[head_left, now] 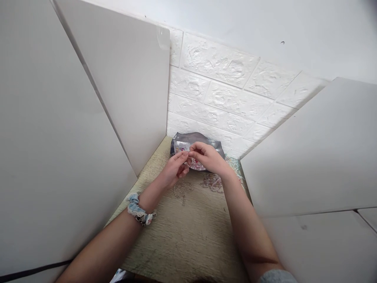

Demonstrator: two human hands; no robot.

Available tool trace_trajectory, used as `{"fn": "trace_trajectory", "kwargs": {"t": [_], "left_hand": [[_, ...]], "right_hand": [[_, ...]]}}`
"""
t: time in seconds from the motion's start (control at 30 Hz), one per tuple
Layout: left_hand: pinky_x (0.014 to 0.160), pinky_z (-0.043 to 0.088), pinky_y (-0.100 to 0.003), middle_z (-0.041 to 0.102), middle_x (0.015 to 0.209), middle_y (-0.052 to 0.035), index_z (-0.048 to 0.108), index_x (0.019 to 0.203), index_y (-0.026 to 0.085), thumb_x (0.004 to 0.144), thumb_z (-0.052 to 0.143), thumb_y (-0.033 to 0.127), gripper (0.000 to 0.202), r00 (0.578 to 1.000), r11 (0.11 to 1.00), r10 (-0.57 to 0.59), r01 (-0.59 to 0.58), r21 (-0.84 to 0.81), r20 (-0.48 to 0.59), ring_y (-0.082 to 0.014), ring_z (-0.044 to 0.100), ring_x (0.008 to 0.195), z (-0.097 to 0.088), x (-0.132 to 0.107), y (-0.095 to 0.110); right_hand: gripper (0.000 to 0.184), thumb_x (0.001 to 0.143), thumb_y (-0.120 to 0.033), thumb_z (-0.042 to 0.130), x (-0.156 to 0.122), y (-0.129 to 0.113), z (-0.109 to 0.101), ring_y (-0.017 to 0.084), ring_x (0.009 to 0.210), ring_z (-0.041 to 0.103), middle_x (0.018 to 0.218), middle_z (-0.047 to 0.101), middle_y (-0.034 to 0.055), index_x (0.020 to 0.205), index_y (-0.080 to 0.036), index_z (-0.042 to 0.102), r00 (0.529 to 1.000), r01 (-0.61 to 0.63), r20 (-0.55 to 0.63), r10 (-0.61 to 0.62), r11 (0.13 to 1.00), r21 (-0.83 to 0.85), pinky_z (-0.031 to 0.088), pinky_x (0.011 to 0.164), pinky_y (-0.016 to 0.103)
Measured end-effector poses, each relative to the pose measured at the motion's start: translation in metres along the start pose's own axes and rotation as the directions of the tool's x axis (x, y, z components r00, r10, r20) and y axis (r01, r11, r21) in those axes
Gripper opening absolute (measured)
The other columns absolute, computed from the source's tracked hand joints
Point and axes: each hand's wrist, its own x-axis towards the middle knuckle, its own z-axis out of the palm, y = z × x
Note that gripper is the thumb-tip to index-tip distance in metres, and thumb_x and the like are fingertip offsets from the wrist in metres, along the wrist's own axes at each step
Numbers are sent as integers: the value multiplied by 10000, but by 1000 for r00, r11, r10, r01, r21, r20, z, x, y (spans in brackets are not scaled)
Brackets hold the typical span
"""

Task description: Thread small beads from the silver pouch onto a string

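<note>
My left hand (176,168) and my right hand (206,157) meet fingertip to fingertip over the table, both closed in a pinch. Whatever lies between the fingertips is too small to make out. Right behind them a silver-grey pouch (196,138) with a clear window shows small pink and red beads (196,165) inside. A strand of clear beads (183,190) lies on the table just below my left hand. Under my right wrist rests a pile of pinkish bead strands (212,182). A blue and white scrunchie (138,210) circles my left wrist.
The wooden tabletop (182,236) has a rough grain. Pale panels stand to the left (123,78) and right (312,157), with a white brick-patterned wall (218,94) at the back. More pale bead strands (234,164) lie in the back right corner.
</note>
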Motion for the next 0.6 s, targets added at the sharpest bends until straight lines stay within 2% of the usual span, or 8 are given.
{"fn": "trace_trajectory", "kwargs": {"t": [0.13,0.2,0.27,0.33,0.43,0.5,0.6], "left_hand": [[343,155,-162,407,541,59,466,659,153,644,615,388,278,996,999,-40,38,21,79,-8,330,361,2,-3,4],[349,154,-164,402,525,58,475,644,148,646,619,362,258,994,998,-56,53,26,98,-8,330,360,2,-5,5],[351,151,-169,405,522,56,481,634,144,648,618,349,247,992,998,-65,62,31,111,-9,330,357,3,-6,5],[354,156,-173,412,521,53,485,625,143,646,620,346,245,990,997,-72,68,36,124,-12,339,358,3,-6,4],[371,207,-176,422,510,50,498,620,142,638,626,339,235,988,996,-80,74,48,133,-28,381,379,3,-6,3],[405,266,-184,449,509,40,509,618,141,641,621,330,220,987,994,-84,74,75,139,-46,427,413,3,-6,1],[506,355,-207,530,545,7,532,610,135,643,613,300,187,983,992,-66,46,117,173,-79,499,503,1,-5,-1]], "right_hand": [[217,798,-408,413,-5,-5,-11,62,433,427,555,496,-45,763,-199,367,995,-62,-57,85,942,329,351,438,191],[257,798,-463,386,-10,-9,-22,62,446,479,648,569,-25,787,-212,332,976,-23,-185,111,905,424,393,455,192],[270,796,-484,379,-15,-13,-35,72,540,548,768,604,-4,804,-220,318,921,66,-378,97,916,397,440,524,203],[260,810,-483,349,-20,-16,-46,90,656,589,852,604,14,821,-226,316,820,182,-573,9,944,276,461,580,223],[215,845,-436,291,-29,-23,-57,119,810,597,931,582,39,842,-223,321,588,311,-786,-190,950,3,468,653,273],[178,855,-388,283,-36,-34,-59,140,897,577,969,564,51,840,-216,323,437,329,-854,-284,934,-142,459,707,322],[132,853,-344,286,-50,-56,-57,167,1014,518,1030,527,64,835,-214,303,261,326,-902,-344,911,-253,427,779,376]]}}
